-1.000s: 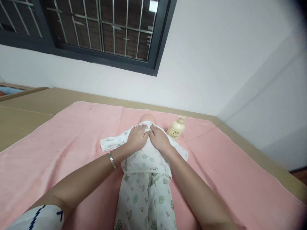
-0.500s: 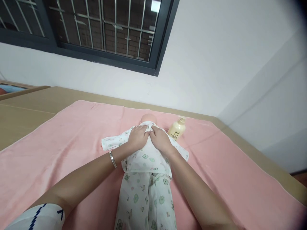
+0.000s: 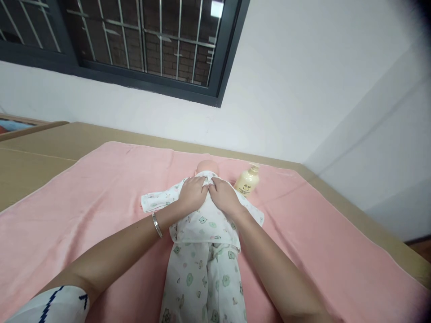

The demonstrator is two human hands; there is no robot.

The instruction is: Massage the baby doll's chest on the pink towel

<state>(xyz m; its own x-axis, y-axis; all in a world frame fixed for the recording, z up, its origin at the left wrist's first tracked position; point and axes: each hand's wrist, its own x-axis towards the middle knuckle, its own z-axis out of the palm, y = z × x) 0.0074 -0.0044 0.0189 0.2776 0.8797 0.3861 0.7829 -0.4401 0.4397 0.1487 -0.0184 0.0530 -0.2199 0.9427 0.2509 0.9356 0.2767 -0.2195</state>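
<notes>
A baby doll (image 3: 211, 224) in a white printed top and trousers lies stretched out, its smooth bare head (image 3: 208, 167) toward the wall. Flat on the upper part of its top rests my left hand (image 3: 193, 195), a silver bangle on that wrist. My right hand (image 3: 224, 196) lies beside it on the same cloth, with the thumbs close together at the middle. Both hands are open, and neither grips anything. One sleeve (image 3: 156, 200) of the top spreads out to the left. A pale yellow pump bottle (image 3: 247, 180) is just beyond my right hand, by the other sleeve.
Under the doll a pink sheet (image 3: 111, 188) covers much of a wooden surface (image 3: 87, 134). A white wall (image 3: 269, 89) rises behind it, with a dark-framed barred window (image 3: 144, 74) at the upper left. Another wall stands at the right.
</notes>
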